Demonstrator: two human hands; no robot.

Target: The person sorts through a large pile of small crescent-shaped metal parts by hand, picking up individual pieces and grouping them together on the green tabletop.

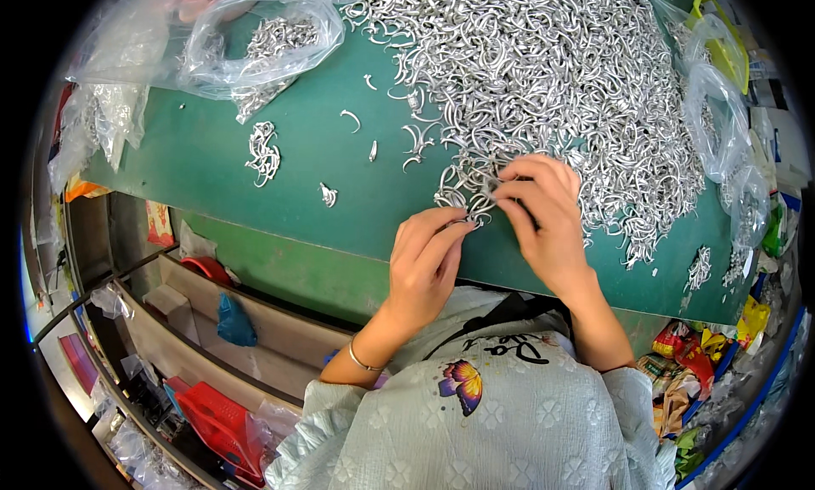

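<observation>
A large heap of small curved silver metal pieces (543,74) spreads over the green tabletop (340,210). At its near edge, my left hand (424,261) has its fingertips pinched together beside a few of the pieces. Whatever lies between those fingertips is too small to make out. My right hand (543,218) is bent over the heap, its thumb and forefinger closed on a curved silver piece (491,188). Left of my hands, a small pile of curved pieces (264,154) and a smaller cluster (328,194) lie apart from the heap.
An open clear plastic bag (327,36) with silver pieces stands at the back left. More clear bags (717,91) line the right edge near a yellow-green basket (730,40). Below the table are a wooden trough (263,363), a red plastic basket (216,422) and crumpled wrappers (679,363).
</observation>
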